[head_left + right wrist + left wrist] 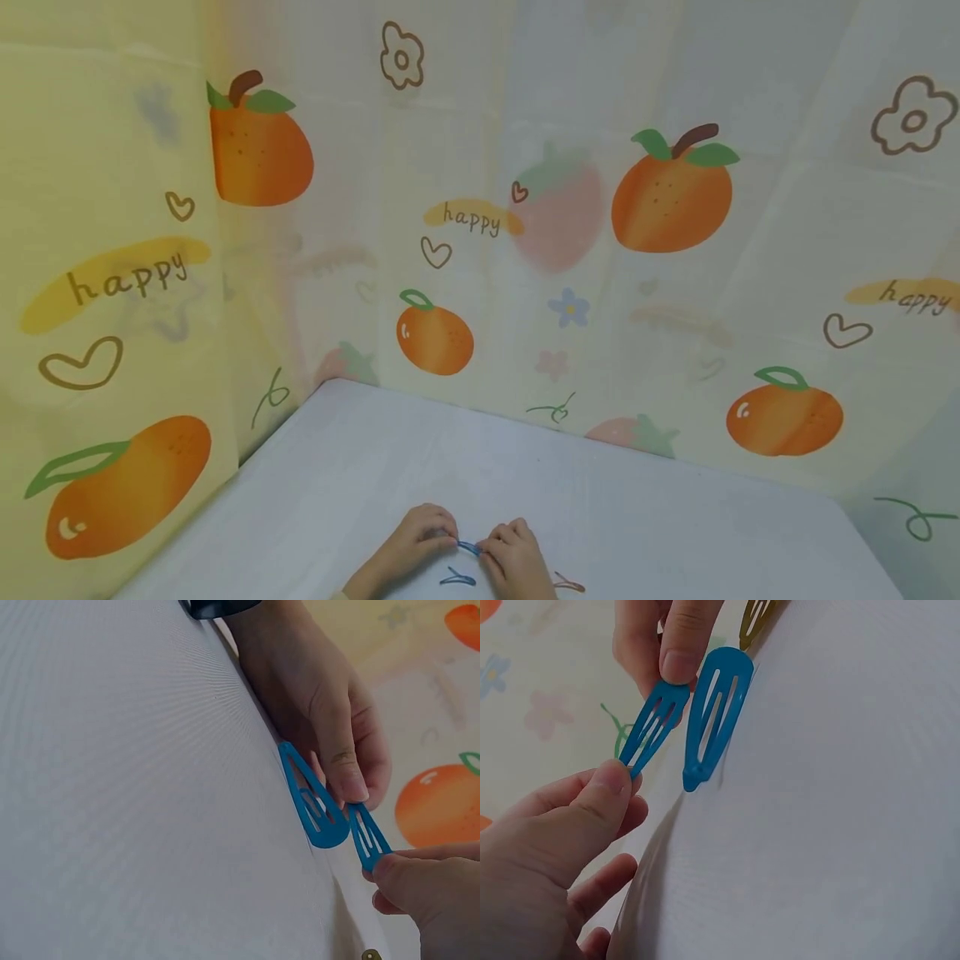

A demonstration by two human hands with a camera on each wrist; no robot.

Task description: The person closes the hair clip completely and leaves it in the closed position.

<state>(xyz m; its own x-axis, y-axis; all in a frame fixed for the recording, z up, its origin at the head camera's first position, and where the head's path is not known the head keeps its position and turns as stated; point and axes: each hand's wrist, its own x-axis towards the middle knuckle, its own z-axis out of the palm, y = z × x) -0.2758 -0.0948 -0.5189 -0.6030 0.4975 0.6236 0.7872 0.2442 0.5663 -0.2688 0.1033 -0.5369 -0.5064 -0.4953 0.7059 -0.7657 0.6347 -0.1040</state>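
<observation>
A blue snap hair clip [654,724] is stretched between both hands above the white table. My left hand [422,537] pinches its narrow end between thumb and fingers, as the left wrist view shows. At the wide end, my right hand [517,557] pinches it with thumb and fingers. Nearer to me, a second blue hair clip [458,577] lies on the table with its parts spread apart; neither hand touches it. A brownish-gold hair clip [570,583] lies just right of my right hand, partly cut off in both wrist views.
The white tabletop [360,467] reaches back to a hanging curtain [480,125] printed with oranges, flowers and the word happy. Another curtain side [112,192] stands along the table's left edge. A dark band [217,606] sits on the left wrist.
</observation>
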